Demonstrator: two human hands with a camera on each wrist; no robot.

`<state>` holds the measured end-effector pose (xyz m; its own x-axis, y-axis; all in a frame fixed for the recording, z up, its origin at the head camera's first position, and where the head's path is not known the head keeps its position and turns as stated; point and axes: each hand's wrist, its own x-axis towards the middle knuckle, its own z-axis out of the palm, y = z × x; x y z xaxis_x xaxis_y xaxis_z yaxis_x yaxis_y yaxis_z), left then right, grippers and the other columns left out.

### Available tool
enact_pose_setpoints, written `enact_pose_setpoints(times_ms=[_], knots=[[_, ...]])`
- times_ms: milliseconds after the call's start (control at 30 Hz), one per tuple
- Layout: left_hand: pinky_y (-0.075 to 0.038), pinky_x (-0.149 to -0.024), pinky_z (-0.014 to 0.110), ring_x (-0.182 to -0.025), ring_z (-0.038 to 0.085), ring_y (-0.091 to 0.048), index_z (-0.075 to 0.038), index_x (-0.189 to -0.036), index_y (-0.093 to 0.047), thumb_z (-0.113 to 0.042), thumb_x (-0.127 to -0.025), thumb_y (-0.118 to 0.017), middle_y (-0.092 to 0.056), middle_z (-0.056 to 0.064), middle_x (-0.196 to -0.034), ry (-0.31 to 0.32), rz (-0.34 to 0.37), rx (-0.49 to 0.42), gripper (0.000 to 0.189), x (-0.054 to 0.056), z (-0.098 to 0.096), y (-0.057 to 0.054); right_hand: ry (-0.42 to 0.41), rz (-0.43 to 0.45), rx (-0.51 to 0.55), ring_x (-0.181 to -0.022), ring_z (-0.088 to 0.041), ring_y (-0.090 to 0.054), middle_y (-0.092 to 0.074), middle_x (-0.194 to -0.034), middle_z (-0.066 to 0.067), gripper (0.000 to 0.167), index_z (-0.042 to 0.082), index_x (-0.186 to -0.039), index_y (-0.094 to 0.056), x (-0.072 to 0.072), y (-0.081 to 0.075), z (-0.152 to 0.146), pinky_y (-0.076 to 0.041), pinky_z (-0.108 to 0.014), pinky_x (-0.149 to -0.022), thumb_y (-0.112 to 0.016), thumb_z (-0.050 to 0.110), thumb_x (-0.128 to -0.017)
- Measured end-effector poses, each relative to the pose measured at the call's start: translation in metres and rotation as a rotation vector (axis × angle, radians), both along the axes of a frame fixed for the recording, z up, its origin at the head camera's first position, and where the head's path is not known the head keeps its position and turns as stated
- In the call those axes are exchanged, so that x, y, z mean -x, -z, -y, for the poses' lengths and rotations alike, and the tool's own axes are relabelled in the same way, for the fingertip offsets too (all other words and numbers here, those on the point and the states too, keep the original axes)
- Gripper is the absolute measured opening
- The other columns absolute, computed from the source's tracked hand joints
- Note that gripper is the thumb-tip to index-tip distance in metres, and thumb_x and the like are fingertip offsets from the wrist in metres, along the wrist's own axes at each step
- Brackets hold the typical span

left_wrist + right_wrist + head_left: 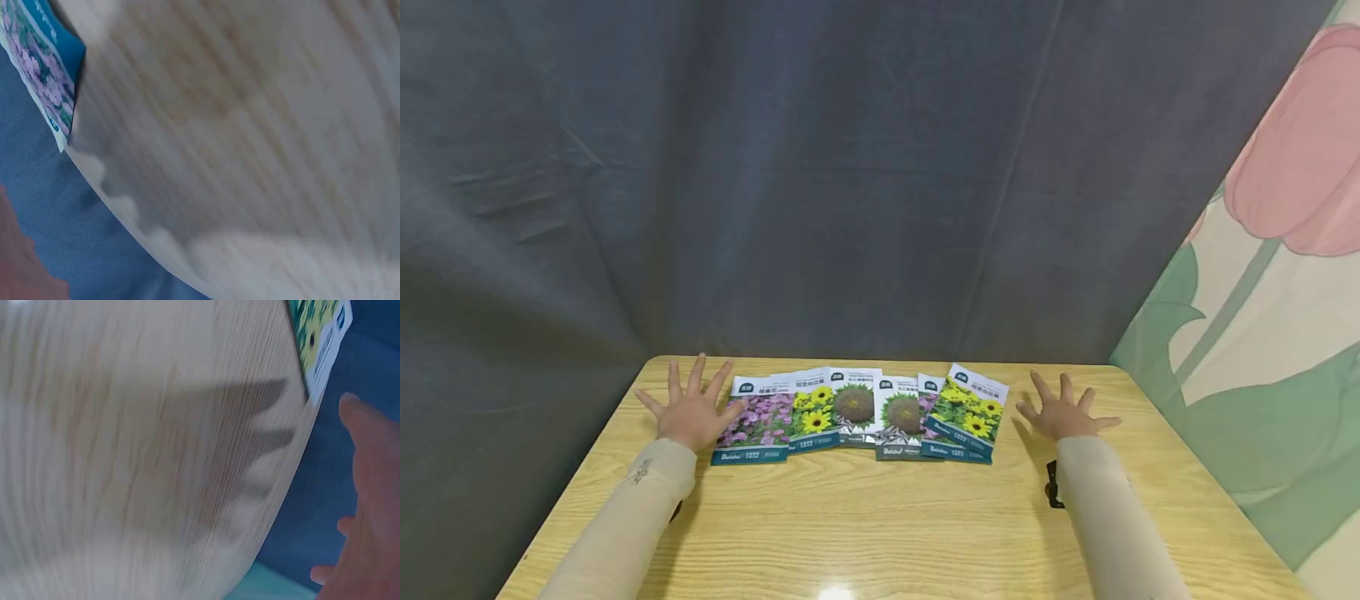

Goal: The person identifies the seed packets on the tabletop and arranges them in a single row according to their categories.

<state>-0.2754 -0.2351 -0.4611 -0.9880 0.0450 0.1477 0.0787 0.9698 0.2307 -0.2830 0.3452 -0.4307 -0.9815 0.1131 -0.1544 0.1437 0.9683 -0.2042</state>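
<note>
Several flower seed packets lie in an overlapping row near the table's far edge. At the left end is a purple-flower packet (760, 421), followed by a yellow-flower packet (814, 408) and a packet with a large sunflower head (855, 404). To their right lie another sunflower-head packet (901, 417), a mostly covered purple-flower packet (927, 396) and tilted yellow-flower packets (972, 408). My left hand (691, 412) spreads its fingers beside the left end, the thumb overlapping that packet in the head view. My right hand (1063, 414), fingers spread and holding nothing, hovers right of the row.
The wooden table (850, 525) extends toward me under both forearms. A dark grey curtain (865, 183) hangs behind its far edge. On the right is a wall covering with a large pink tulip print (1300, 150).
</note>
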Motion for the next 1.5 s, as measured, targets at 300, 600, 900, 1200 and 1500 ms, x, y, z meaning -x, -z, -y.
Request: enact_pose_setpoints(times_ms=[300, 600, 900, 1200, 1500], knots=[[0.010, -0.094, 0.091, -0.146, 0.061, 0.004, -0.022, -0.162, -0.022, -0.058, -0.099, -0.052, -0.005, 0.024, -0.166, -0.007, -0.004, -0.070, 0.079, -0.003, -0.003, 0.006, -0.089, -0.147, 0.035, -0.143, -0.064, -0.004, -0.004, -0.162, -0.030, 0.068, 0.017, -0.161, -0.024, 0.011, 0.009, 0.056, -0.014, -0.092, -0.096, -0.053, 0.039, -0.104], [-0.013, -0.096, 0.091, -0.140, 0.067, -0.007, -0.009, -0.162, -0.009, -0.039, -0.104, -0.052, 0.002, 0.034, -0.161, -0.060, 0.155, -0.278, 0.078, -0.011, -0.022, -0.003, -0.174, -0.369, 0.365, -0.128, -0.051, -0.046, -0.028, -0.152, -0.032, 0.056, 0.000, -0.149, -0.042, 0.005, 0.017, 0.137, -0.050, -0.056, -0.084, -0.062, 0.012, -0.098], [-0.031, -0.098, 0.082, -0.132, 0.069, -0.018, 0.010, -0.156, -0.011, -0.029, -0.103, -0.052, -0.013, 0.045, -0.151, -0.107, 0.261, -0.435, 0.077, -0.021, -0.029, -0.008, -0.253, -0.390, 0.724, -0.100, -0.033, -0.060, -0.045, -0.136, -0.028, 0.047, 0.000, -0.138, -0.056, -0.021, 0.018, 0.207, -0.053, -0.042, -0.075, -0.063, 0.000, -0.092], [-0.033, -0.102, 0.076, -0.128, 0.066, -0.032, 0.017, -0.152, -0.012, -0.026, -0.103, -0.048, -0.032, 0.048, -0.142, -0.086, 0.276, -0.477, 0.074, -0.029, -0.031, -0.008, -0.239, -0.100, 1.141, -0.090, -0.033, -0.067, -0.049, -0.134, -0.032, 0.049, -0.011, -0.140, -0.047, -0.042, 0.025, 0.260, -0.061, -0.043, -0.077, -0.059, -0.001, -0.094], [-0.036, -0.103, 0.073, -0.129, 0.064, -0.036, 0.017, -0.152, -0.013, -0.026, -0.104, -0.049, -0.035, 0.047, -0.142, -0.109, 0.280, -0.505, 0.073, -0.038, -0.035, -0.010, -0.173, 0.079, 1.367, -0.105, -0.047, -0.065, -0.052, -0.133, -0.032, 0.053, -0.013, -0.141, -0.045, -0.054, 0.030, 0.299, -0.061, -0.049, -0.085, -0.056, -0.002, -0.091]])
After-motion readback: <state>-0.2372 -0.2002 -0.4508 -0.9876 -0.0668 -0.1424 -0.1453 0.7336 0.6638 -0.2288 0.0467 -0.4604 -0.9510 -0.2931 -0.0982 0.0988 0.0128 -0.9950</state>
